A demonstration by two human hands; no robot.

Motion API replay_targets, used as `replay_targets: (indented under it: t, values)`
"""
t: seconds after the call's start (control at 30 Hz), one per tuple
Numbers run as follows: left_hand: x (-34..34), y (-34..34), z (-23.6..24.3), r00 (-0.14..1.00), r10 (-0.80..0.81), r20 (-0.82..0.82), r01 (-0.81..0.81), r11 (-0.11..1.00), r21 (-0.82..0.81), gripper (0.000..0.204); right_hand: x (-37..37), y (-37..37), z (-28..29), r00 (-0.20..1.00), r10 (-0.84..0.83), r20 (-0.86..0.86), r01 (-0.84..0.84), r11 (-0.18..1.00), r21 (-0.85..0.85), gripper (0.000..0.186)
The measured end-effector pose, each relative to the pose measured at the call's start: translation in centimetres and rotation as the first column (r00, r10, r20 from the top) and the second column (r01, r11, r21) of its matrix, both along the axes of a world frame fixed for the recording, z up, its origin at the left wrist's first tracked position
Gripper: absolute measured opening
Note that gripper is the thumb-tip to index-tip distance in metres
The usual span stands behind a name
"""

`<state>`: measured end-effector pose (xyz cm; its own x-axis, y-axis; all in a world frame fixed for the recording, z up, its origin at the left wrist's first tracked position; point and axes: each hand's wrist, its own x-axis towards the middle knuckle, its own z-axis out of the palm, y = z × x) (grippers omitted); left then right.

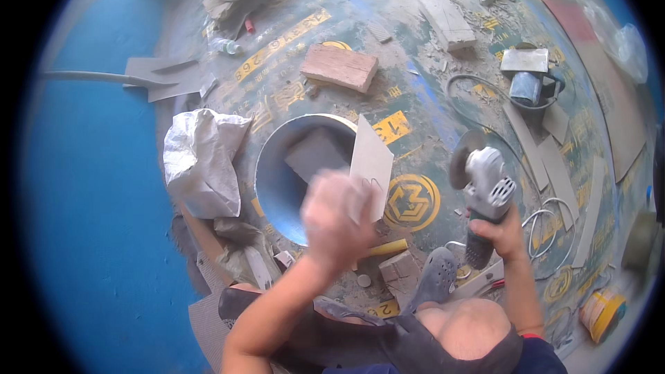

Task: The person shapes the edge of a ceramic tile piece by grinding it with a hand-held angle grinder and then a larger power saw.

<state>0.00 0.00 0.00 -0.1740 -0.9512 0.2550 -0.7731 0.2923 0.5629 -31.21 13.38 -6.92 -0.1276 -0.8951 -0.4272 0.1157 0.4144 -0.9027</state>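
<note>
My right hand (506, 232) grips a white and dark green angle grinder (488, 187) by its body, its cutting disc (460, 159) raised toward the upper left. My left hand (332, 218) is smeared by motion at the near side of a pale flat panel piece (370, 159); whether its fingers hold the piece is unclear. The panel stands at the right rim of a large round metal tube (270, 166) with a grey slab (312, 152) inside it, partly hidden by my hand. My knee and a grey clog (433, 270) show below.
A brick (338, 68), pale block (447, 21), white sack (201, 159) and shovel blade (149, 79) lie around the tube. At right are a power tool (526, 79), cut strips (551, 173), cables and a yellow tub (601, 315). A blue wall (83, 215) bounds the left.
</note>
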Motion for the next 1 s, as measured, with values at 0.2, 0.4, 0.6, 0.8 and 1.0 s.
replay_targets:
  t: [0.2,0.4,0.6,0.8,1.0]
  values:
    - [0.7,-1.4,-4.4,0.942,0.030,-0.334,0.192,0.767,0.612,0.042,1.3,-0.5,2.2,0.855,0.250,-0.454,-0.294,0.956,-0.027,0.067]
    - [0.9,-1.3,-7.1,0.871,0.039,-0.489,0.265,0.801,0.537,0.042,2.5,-1.1,2.5,0.793,0.349,-0.500,-0.427,0.903,-0.045,0.070]
    - [0.8,-1.1,-6.7,0.838,0.076,-0.540,0.269,0.804,0.530,0.042,3.3,-2.5,2.9,0.713,0.431,-0.553,-0.551,0.832,-0.063,0.067]
    - [0.2,-1.0,-5.7,0.843,0.104,-0.528,0.235,0.812,0.535,0.042,3.7,-3.6,3.6,0.668,0.476,-0.572,-0.613,0.788,-0.060,0.065]
    - [0.1,-1.0,-5.5,0.855,0.106,-0.508,0.220,0.813,0.540,0.043,3.8,-4.7,4.1,0.667,0.502,-0.551,-0.606,0.796,-0.008,0.061]
